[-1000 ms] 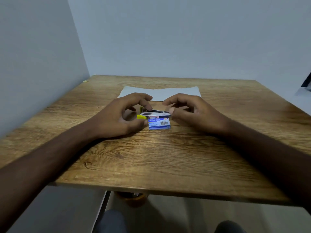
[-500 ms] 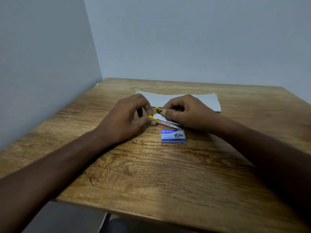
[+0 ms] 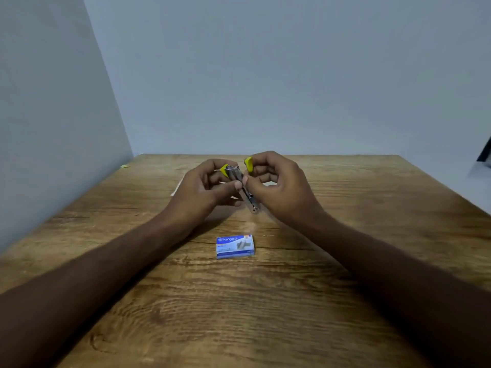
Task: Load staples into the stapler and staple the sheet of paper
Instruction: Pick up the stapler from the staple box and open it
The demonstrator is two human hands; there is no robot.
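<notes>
Both hands hold a small metal stapler with yellow ends above the table. My left hand grips its left side near one yellow tip. My right hand pinches the other side, with a yellow piece showing above its fingers. The stapler looks spread open, its silver channel pointing down toward me. A blue staple box lies flat on the table in front of the hands, closed. The white sheet of paper lies behind the hands, mostly hidden by them.
The wooden table fills the lower view, with walls close on the left and behind. A tiny yellow scrap lies near the far left corner. A dark object shows at the right edge.
Both hands have lifted the stapler off the table and spread it open. The staple box stays on the table, now nearer to me than the hands.
</notes>
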